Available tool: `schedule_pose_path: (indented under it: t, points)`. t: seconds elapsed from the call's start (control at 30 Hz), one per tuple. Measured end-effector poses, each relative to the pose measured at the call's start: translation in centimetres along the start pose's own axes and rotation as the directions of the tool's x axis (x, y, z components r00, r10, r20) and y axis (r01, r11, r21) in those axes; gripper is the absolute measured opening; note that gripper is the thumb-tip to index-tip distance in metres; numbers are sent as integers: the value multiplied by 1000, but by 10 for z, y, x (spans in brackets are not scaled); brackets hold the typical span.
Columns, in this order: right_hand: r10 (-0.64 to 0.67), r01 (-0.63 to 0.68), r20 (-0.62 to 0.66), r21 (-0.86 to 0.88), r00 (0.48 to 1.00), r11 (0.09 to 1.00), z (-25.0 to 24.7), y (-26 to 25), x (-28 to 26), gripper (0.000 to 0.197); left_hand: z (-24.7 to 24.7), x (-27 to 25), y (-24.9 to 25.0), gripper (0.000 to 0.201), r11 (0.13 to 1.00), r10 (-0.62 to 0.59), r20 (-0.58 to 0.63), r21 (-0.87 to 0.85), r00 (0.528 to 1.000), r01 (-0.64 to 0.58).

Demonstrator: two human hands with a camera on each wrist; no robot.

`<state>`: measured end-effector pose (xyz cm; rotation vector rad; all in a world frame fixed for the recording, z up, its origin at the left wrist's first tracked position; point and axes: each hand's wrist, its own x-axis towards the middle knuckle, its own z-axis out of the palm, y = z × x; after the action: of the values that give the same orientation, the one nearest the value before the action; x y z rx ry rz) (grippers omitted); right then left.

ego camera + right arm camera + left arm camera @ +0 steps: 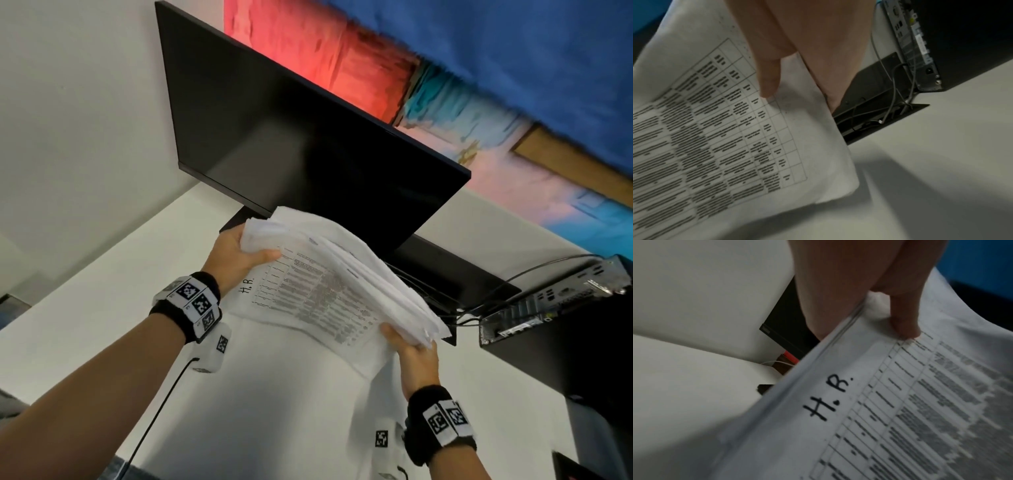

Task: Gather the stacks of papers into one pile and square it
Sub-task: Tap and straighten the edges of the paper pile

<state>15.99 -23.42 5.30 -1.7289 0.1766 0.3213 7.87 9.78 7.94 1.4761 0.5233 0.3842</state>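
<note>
One thick pile of white papers [329, 284] hangs tilted above the white desk [274, 394], its sheets fanned unevenly along the far edge. The facing sheet carries a printed table and the handwritten letters "H.R." [828, 397]. My left hand [236, 257] grips the pile's left end, thumb [904, 327] pressed on the printed face. My right hand [411, 349] grips the right end, thumb [768, 78] on the same face and the other fingers hidden behind the sheets. The printed table [719, 129] fills much of the right wrist view.
A dark monitor [308, 144] stands just behind the pile on a black base. A black computer case [555, 308] with cables [898, 100] sits at the right. A cable opening in the desk [879, 116] lies below the pile's right end. A colourful painting hangs behind.
</note>
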Motion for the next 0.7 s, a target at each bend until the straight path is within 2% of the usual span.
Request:
schedule_pose_path:
  t: [0.1,0.23,0.3,0.33,0.4,0.47,0.53,0.6,0.7]
  points:
    - [-99,99,5,27,995,995,4,-15,0,54,2,-1,9,48,996,79,-97,-29,992,-83]
    - [-166,166,2,-10,986,986,10,-16,0,51,4,-4,9,40,996,79,-168,-19,983,-84]
    - [-205,204,-31,-49,978,978,10,-15,0,58,6,-3,11,32,998,48,-215,-33,976,-56]
    - [-245,242,-36,-73,969,967,10,-16,0,71,7,-1,13,30,998,35,-237,-37,971,-45]
    - [-351,344,-25,-150,936,927,10,-17,0,94,10,4,16,39,998,7,-252,-53,968,-21]
    - [-432,423,14,-229,902,877,11,-19,-1,99,15,10,21,54,997,-46,-232,-65,972,31]
    - [-473,468,53,-280,879,838,13,-21,-2,96,20,15,25,59,995,-98,-262,-42,960,90]
    - [-482,476,61,-308,874,824,14,-23,-2,91,24,22,26,53,990,-137,-324,-20,936,138]
    - [-445,439,45,-281,894,853,13,-24,-1,89,25,27,26,20,984,-164,-397,-4,903,177]
